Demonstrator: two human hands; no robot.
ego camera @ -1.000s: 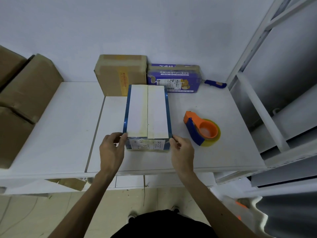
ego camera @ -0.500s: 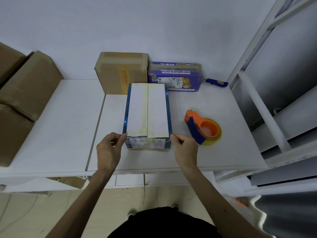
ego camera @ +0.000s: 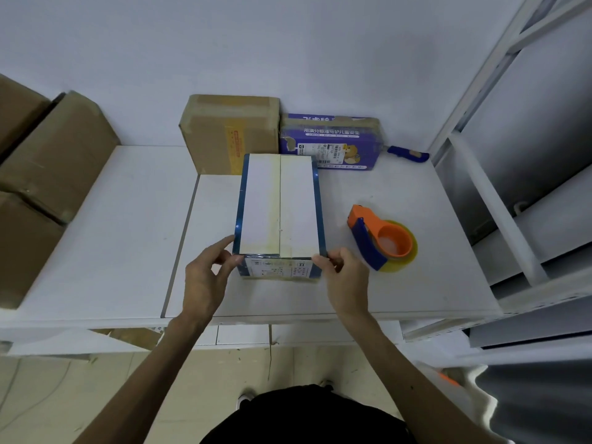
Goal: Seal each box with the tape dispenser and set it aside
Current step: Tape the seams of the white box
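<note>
A white box (ego camera: 279, 203) with blue edges lies lengthwise on the white table (ego camera: 400, 293), its 2 top flaps closed and meeting along a centre seam. The left hand (ego camera: 205, 278) is at the box's near left corner, fingers curled loosely, with thumb and fingertips touching the corner. The right hand (ego camera: 344, 278) is at the near right corner, its thumb and forefinger pinching the top edge there. Both forearms reach in from the near side.

The tape dispenser (ego camera: 381, 241), orange with a blue blade guard and a yellowish roll, lies on the table just right of the box, apart from it and near the right hand, untouched.

At the far side, against the wall, a brown carton (ego camera: 229, 133) sits just beyond the white box, and a purple box (ego camera: 331, 141) stands touching the carton's right side. A blue knife (ego camera: 408, 154) lies right of the purple box. More brown cartons (ego camera: 41, 174) are stacked at the far left. A white rack (ego camera: 499, 193) stands to the right.
</note>
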